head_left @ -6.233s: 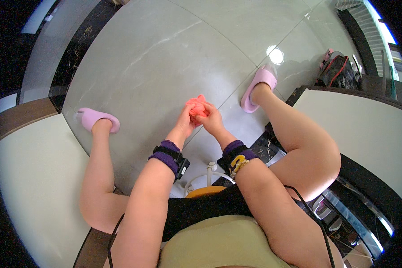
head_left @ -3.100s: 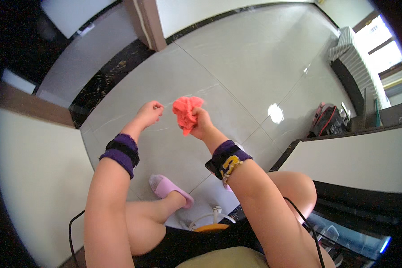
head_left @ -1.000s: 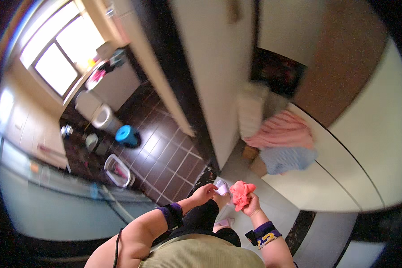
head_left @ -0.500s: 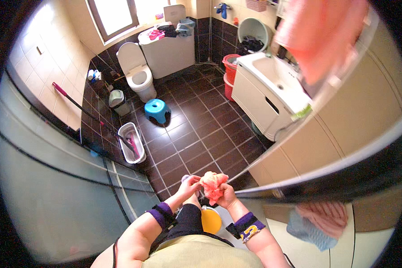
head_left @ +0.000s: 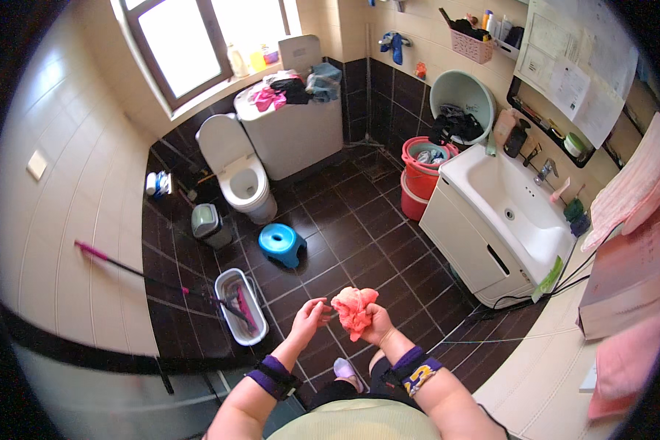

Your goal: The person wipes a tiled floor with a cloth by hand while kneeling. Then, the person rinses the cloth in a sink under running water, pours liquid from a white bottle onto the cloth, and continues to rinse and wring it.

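A wadded coral-pink cloth (head_left: 353, 312) is bunched in my right hand (head_left: 378, 325), whose fingers are wrapped round its right side. Just left of the cloth, my left hand (head_left: 312, 320) has its fingers loosely bent, fingertips close to the cloth's edge, with nothing visible in them. Both hands are held out in front of me above the dark tiled floor (head_left: 330, 240). A purple band sits on each of my forearms.
A blue stool (head_left: 281, 243) and a mop bucket (head_left: 231, 279) stand ahead on the left, near the toilet (head_left: 243, 183). Right of me is a sink cabinet (head_left: 466, 246) with trailing cables; red buckets (head_left: 416, 196) stand beyond it. A laundry-topped washing machine (head_left: 301, 143) is at the back.
I have moved forward through the doorway into the bathroom, so the sink, stool and bucket are closer. The cloth stays in my right hand; my left fingers have drawn slightly away from it.
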A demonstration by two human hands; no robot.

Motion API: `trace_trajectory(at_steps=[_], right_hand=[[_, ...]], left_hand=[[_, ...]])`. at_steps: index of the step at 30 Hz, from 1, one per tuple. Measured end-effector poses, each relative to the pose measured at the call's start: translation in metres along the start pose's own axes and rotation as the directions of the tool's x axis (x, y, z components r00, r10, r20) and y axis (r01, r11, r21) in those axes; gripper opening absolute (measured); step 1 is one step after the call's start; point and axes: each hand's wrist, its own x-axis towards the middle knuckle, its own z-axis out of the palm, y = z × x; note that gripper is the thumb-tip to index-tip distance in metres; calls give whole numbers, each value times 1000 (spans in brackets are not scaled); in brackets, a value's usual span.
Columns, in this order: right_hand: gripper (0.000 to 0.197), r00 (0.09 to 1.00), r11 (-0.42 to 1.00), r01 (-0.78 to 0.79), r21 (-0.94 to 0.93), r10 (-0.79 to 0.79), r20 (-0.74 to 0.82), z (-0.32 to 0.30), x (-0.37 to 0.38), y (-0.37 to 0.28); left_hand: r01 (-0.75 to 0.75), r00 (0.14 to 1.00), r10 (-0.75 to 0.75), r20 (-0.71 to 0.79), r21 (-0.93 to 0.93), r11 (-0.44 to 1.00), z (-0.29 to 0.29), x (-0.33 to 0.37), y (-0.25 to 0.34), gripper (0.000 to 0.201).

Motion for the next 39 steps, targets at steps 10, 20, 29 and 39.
trace_trajectory(at_steps=[10,20,29,39], right_hand=[[50,928,995,-6,98,-31,372,36,132,-185],[49,926,947,317,-55,-297,232,46,151,-405],[52,743,748,659,-81,-664,-87,3,87,-551],[50,290,471,838,-276,-812,-507,-47,8,-631]], left_hand=[[-99,978,128,167,-175,980,63,179,138,45],[-166,965,203,169,-209,964,193,382,215,32],[141,817,-1,577,-198,970,381,521,244,31],[289,493,-333,804,209,934,560,581,221,34]])
